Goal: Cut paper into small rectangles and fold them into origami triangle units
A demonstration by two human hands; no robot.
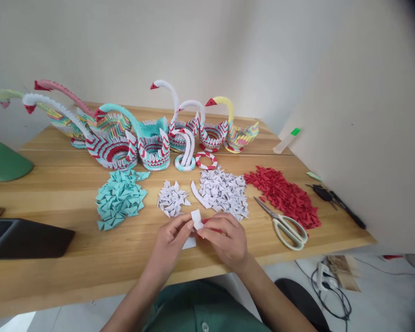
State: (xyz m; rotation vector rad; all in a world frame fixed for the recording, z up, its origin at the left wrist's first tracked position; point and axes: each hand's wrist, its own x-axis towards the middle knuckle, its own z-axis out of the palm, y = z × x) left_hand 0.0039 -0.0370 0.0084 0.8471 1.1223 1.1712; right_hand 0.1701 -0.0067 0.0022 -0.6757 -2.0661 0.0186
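Note:
Between my fingertips is a small piece of white paper [196, 217], partly folded. My left hand [173, 236] pinches its left side, and my right hand [226, 235] grips its right side. Something red shows behind the fingers of my right hand, mostly hidden. Below the hands a flat white paper slip [189, 243] lies on the wooden table [124, 272]. Just beyond them are a small pile of white folded paper pieces [173, 198], a larger white pile [224, 191] and a curved strip of joined white pieces [199, 195].
Teal pieces [121, 198] lie left, red pieces [287, 196] right, beside scissors [286, 226]. Several paper swans [112, 147] stand at the back, near a red-and-white ring [206, 161]. A black box [31, 239] sits at left. Keys [323, 192] lie near the right wall.

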